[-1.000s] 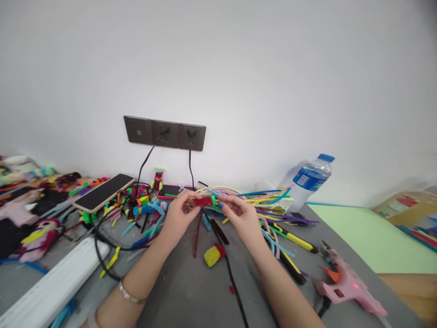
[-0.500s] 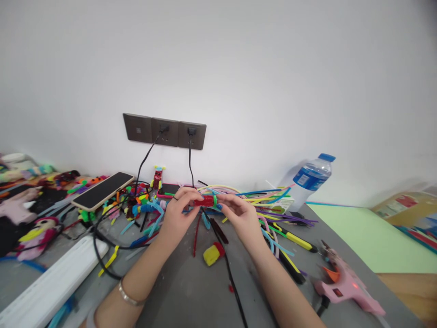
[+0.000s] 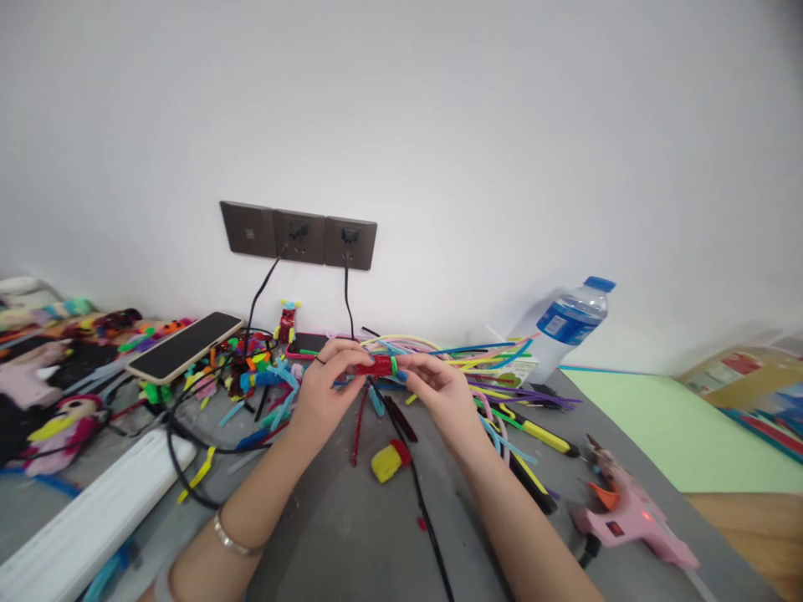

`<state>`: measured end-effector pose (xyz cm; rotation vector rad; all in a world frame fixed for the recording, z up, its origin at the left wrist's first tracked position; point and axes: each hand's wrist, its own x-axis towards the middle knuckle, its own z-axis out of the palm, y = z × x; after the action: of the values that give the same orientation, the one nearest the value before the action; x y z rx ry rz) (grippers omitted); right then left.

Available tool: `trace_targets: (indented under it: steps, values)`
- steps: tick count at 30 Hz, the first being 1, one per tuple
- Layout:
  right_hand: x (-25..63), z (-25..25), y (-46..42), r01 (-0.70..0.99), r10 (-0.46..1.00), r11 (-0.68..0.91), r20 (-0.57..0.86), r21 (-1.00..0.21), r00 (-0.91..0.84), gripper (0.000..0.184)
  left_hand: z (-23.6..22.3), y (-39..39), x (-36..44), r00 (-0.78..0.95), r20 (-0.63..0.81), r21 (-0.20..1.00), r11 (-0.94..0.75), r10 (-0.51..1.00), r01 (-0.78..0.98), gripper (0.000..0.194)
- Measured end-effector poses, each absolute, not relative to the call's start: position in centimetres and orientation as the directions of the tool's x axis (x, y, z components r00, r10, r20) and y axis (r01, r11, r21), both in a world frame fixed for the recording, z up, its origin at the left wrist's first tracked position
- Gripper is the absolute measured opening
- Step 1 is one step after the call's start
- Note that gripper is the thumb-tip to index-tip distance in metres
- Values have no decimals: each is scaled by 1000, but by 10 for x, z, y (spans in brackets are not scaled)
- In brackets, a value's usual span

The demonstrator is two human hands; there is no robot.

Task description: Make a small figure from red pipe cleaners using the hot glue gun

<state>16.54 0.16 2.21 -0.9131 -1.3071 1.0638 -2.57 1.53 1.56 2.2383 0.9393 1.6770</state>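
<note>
Between my two hands, above the grey table, is a small roll of red pipe cleaner (image 3: 376, 365) with a green band at its right end. My left hand (image 3: 332, 380) pinches its left end between thumb and fingers. The fingers of my right hand (image 3: 442, 393) close on the green end, and a bit of blue shows by the thumb. Below them a yellow and red fuzzy piece (image 3: 389, 461) lies on the table, beside a black cable (image 3: 421, 502). A thin dark red pipe cleaner (image 3: 358, 431) rests just under my left hand.
A bundle of coloured pipe cleaners (image 3: 486, 359) lies behind my hands. To the right are a pink glue gun (image 3: 636, 518), a yellow-black cutter (image 3: 545, 436) and a water bottle (image 3: 570, 322). At left are a phone (image 3: 186, 345), a white power strip (image 3: 94, 522) and fuzzy figures.
Both hands keep their grip on the red roll in nearly the same pose. The whole view has shifted slightly.
</note>
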Motion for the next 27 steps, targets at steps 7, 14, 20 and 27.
trace_targets:
  steps: [7, 14, 20, 27]
  values:
    - [165, 24, 1, -65, 959, 281, 283, -958, -32, 26, 18, 14, -26, 177, 798, 494, -793, 576, 355, 25]
    - [161, 21, 0, -93, 963, 268, 269, -959, -5, 26, 19, 14, -26, 179, 799, 490, -793, 574, 362, 23]
    - [162, 21, 0, -72, 964, 266, 264, -961, 28, 31, 16, 16, -27, 137, 783, 537, -770, 607, 344, 25]
    - [159, 22, -1, -95, 971, 237, 239, -967, -8, 27, 16, 15, -26, 156, 780, 530, -772, 606, 351, 24]
